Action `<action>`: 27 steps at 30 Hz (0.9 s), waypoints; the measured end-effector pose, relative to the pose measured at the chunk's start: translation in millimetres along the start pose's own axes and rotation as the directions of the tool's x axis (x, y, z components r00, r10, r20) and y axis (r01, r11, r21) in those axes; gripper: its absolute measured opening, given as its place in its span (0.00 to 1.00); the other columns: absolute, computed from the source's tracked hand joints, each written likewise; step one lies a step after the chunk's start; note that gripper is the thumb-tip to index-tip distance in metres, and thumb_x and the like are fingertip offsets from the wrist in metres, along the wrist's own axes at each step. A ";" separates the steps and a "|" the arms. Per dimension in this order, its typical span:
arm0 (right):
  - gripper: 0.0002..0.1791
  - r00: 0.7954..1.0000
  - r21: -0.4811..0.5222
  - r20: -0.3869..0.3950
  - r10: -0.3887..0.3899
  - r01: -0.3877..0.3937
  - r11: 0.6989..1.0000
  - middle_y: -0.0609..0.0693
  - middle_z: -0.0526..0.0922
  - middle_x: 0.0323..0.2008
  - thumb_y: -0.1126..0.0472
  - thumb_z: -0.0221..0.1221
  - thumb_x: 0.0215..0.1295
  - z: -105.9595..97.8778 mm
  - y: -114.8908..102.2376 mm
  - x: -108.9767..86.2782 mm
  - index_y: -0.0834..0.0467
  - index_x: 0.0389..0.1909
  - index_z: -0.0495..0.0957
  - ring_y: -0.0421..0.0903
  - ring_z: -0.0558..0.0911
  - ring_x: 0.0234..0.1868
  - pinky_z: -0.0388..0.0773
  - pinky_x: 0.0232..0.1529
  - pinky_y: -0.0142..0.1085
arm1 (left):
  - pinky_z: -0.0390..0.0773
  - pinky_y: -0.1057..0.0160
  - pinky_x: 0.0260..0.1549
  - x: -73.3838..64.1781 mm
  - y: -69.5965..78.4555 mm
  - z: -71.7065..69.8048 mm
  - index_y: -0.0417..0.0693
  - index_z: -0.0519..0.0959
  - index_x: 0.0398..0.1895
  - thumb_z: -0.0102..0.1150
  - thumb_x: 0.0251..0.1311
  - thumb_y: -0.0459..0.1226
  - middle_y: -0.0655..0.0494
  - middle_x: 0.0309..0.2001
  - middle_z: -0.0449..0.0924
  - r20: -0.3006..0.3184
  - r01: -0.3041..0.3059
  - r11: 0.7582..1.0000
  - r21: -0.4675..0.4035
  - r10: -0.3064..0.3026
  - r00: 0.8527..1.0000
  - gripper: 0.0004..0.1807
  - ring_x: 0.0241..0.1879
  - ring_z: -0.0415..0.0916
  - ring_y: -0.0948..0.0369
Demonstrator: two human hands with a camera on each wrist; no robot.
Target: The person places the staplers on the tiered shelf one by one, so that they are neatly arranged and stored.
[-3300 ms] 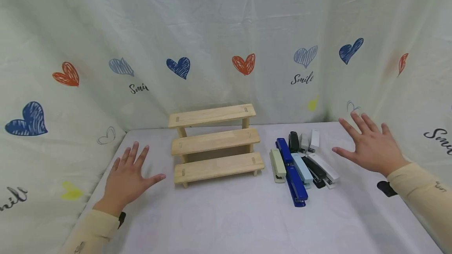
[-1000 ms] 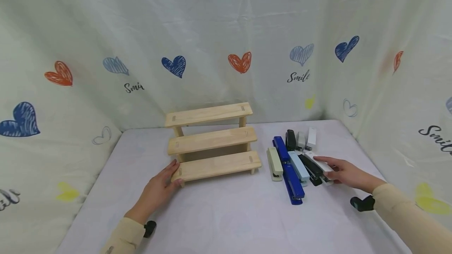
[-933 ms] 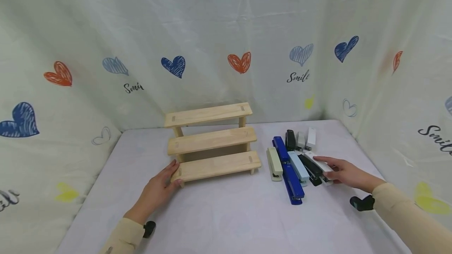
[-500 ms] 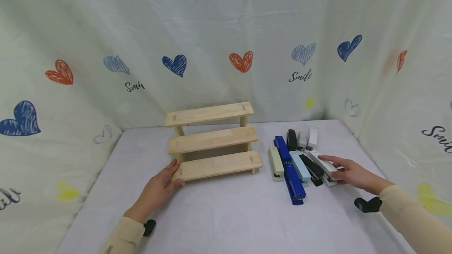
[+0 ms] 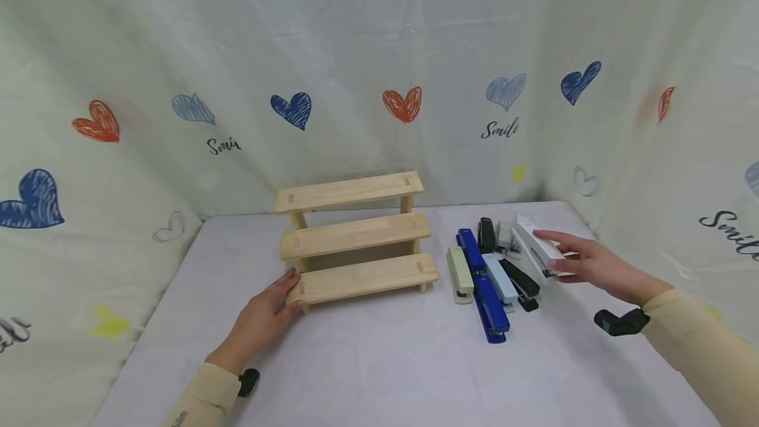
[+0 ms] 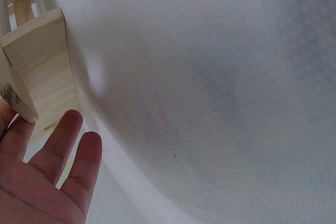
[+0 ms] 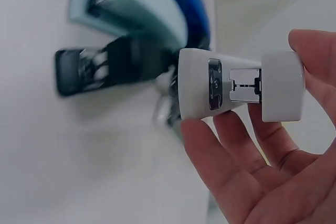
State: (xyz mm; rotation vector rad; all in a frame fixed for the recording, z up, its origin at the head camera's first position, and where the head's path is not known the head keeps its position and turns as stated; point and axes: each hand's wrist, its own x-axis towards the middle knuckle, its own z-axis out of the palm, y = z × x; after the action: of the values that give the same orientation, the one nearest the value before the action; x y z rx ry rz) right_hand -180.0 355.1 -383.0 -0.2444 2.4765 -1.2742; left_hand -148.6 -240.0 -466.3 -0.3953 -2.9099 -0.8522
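In the head view my left hand (image 5: 261, 321) holds the left end of the lowest board of a three-tier wooden stand (image 5: 362, 279), thumb at the front edge and fingers behind. The left wrist view shows two of its fingers stretched out beside the wood. My right hand (image 5: 599, 267) grips a white stapler (image 5: 532, 242), raised over the other staplers and tilted. Seen from the right wrist, its front end (image 7: 239, 85) lies between thumb and fingers. Just left of it are a black stapler (image 5: 522, 279), a light blue stapler (image 5: 501, 280) and a long blue stapler (image 5: 491, 298).
A pale green stapler (image 5: 460, 275) lies between the stand and the long blue one. Behind are a small black stapler (image 5: 486, 234) and a small white stapler (image 5: 504, 236). A white cloth covers the table (image 5: 367, 368); a curtain with hearts (image 5: 356, 51) hangs behind and at both sides.
Both hands came in from spread, open poses to the stand and a white stapler. Over the last half second the right hand has lifted that stapler up and back; the left hand stays put.
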 end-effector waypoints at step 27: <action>0.36 0.955 0.241 0.170 -0.245 0.201 0.950 0.59 0.68 0.59 0.59 0.62 0.70 106.7 -209.8 141.4 0.36 0.75 0.62 0.59 0.71 0.59 0.76 0.55 0.58 | 0.67 0.37 0.59 1.6 -1.8 -0.5 0.39 0.66 0.72 0.63 0.67 0.43 0.44 0.73 0.61 -0.007 -0.026 0.999 -0.019 0.026 1.000 0.34 0.68 0.62 0.40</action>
State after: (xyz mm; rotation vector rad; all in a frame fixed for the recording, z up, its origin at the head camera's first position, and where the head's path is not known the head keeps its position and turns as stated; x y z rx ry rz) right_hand -271.6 109.4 -301.3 -0.5796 2.1649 -1.5226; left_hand -150.6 -241.4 -466.7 -0.4295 -2.8859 -0.8765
